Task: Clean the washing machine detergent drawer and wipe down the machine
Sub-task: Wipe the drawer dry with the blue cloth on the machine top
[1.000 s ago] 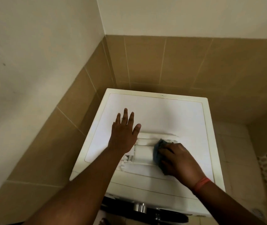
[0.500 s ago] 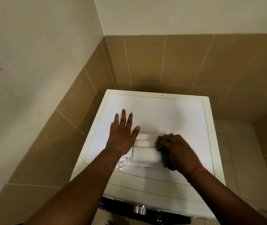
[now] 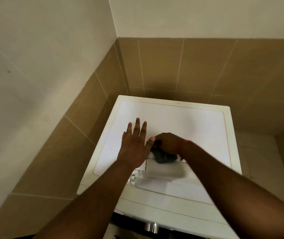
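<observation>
In the head view, the detergent drawer [image 3: 162, 171] lies on top of the washing machine [image 3: 172, 118]. Your left hand [image 3: 134, 145] presses flat, fingers straight, holding nothing. Your right hand [image 3: 168, 144] grips the dark cloth [image 3: 163, 156]. Keep the drawer pinned, and push the cloth into each corner.

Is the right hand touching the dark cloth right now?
Touching. The head view shows the right hand with its fingers curled round the dark cloth, pressing it onto the detergent drawer.
</observation>
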Demonstrator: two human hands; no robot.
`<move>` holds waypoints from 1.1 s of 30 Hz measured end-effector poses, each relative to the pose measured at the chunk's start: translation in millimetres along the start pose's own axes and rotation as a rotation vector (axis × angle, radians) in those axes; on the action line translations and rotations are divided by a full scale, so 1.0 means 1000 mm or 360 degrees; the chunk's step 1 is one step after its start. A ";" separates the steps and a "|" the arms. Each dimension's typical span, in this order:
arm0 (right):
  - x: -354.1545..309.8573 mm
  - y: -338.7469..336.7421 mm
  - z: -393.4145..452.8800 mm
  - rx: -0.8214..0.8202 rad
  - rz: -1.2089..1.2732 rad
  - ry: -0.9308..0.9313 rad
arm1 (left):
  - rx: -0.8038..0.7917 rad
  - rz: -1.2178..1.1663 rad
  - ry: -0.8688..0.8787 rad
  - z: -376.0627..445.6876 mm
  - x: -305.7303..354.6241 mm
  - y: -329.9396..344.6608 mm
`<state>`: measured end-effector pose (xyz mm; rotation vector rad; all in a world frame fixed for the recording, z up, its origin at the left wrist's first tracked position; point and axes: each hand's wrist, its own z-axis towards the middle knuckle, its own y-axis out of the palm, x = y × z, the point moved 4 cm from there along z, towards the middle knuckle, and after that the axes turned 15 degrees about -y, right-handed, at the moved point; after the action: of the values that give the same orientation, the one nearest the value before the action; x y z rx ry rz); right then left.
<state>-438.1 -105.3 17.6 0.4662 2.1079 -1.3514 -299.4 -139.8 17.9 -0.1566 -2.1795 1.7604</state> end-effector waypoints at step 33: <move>0.029 -0.005 -0.014 -0.0052 -0.0207 -0.0194 | 0.0008 0.0050 0.0002 -0.002 0.000 0.001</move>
<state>-467.1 -94.9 7.1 0.2302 2.0865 -1.3789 -299.2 -137.9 17.7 -0.1919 -2.1829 1.7823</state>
